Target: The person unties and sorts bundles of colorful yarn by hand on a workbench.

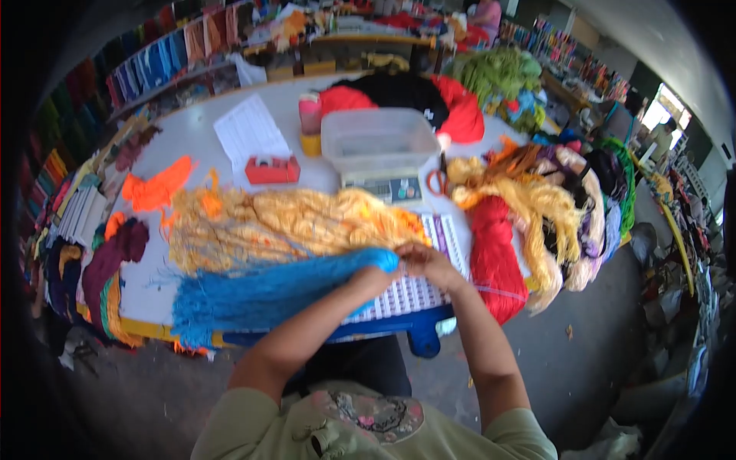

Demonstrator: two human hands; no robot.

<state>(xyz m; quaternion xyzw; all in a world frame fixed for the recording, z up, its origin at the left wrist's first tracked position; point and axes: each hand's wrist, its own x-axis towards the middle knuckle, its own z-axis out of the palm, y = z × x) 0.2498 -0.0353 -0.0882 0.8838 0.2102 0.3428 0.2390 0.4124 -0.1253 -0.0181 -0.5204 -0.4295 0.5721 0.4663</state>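
Note:
A long skein of blue thread (268, 287) lies across the front of the table, its loose ends fanned out at the left. My left hand (377, 279) is closed around its rounded right end, partly hidden by the thread. Beside it, my right hand (428, 263) has its fingers pinched together close to that end; whatever is between them is too small to make out. Just behind lies a pale yellow-orange skein (284, 222). Under my hands is a printed label sheet (410, 297). A red skein (492, 249) sits to the right of my right hand.
Behind the skeins stands a scale (387, 188) carrying a clear plastic tub (379, 142). Scissors (438, 182), a red tape dispenser (273, 170) and papers (249, 132) are nearby. Piled skeins (552, 192) crowd the right side. Maroon thread (115, 257) hangs at the left edge.

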